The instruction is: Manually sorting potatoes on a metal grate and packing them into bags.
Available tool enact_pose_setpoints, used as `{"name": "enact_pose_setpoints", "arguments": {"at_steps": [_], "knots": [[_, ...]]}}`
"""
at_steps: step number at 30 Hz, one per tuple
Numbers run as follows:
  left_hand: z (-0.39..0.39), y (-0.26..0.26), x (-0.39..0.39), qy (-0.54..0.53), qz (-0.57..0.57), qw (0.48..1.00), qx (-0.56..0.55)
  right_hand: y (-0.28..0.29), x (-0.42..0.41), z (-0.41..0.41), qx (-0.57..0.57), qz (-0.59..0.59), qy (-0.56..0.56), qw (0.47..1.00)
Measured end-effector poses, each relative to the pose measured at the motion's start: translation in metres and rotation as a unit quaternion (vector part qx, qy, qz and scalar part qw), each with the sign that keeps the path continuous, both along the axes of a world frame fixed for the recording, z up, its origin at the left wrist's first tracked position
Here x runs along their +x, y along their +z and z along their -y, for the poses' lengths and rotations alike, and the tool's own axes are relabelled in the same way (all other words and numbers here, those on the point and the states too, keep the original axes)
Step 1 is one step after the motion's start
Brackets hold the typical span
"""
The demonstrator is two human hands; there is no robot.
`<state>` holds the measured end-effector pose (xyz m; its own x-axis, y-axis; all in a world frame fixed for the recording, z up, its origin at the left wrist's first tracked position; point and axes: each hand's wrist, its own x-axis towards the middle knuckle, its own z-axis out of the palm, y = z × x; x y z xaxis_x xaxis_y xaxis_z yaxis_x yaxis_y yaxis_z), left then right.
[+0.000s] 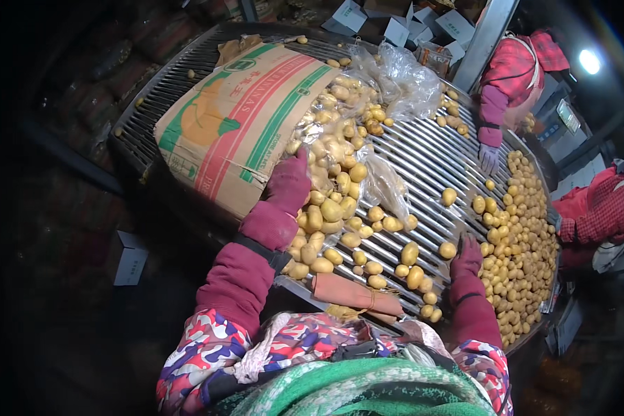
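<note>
My left hand (289,182), in a dark red glove, is at the mouth of a printed cardboard carton (223,130) that lies tipped on its side. Its fingers touch the carton's edge and a clear plastic liner (317,140); their grip is hidden. Potatoes (333,210) spill from the liner onto a metal roller table (421,156). My right hand (467,256), gloved alike, rests low over the right end of the rollers with nothing in it. Beside it are a loose potato (447,250) and a large heap of potatoes (520,270).
A rolled pinkish sheet tied with string (356,296) lies at the near edge. Crumpled plastic (408,83) sits at the far side. A co-worker's gloved hand (489,158) reaches over the rollers; another person (598,208) stands right. A metal post (483,47) rises behind, near white boxes (455,28).
</note>
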<state>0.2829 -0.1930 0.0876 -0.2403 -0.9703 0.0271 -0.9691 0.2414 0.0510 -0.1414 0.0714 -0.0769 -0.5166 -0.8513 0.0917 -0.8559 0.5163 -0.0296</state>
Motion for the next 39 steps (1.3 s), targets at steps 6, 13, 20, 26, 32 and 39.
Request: {"name": "enact_pose_setpoints", "arguments": {"at_steps": [6, 13, 20, 26, 32, 39], "knots": [[-0.015, 0.026, 0.007, -0.033, -0.551, 0.834, -0.012, 0.014, 0.011, -0.001, -0.045, 0.013, 0.012, 0.999], [-0.045, 0.084, 0.024, -0.207, -0.172, 0.956, -0.117, 0.013, 0.010, 0.001, -0.032, 0.012, 0.020, 0.999], [0.015, 0.145, 0.048, -0.212, 0.048, 0.962, -0.166, 0.006, 0.005, -0.007, -0.037, 0.008, -0.015, 0.999], [0.069, 0.110, 0.076, -0.222, -0.134, 0.955, -0.145, -0.020, -0.012, 0.006, -0.128, 0.101, -0.076, 0.984], [0.074, 0.092, 0.080, -0.200, -0.345, 0.917, -0.036, 0.098, 0.145, 0.122, -0.247, 0.151, 0.272, 0.917], [0.084, 0.061, 0.091, -0.229, -0.571, 0.787, 0.047, 0.148, 0.325, 0.243, -0.145, 0.015, 0.608, 0.780]]}}
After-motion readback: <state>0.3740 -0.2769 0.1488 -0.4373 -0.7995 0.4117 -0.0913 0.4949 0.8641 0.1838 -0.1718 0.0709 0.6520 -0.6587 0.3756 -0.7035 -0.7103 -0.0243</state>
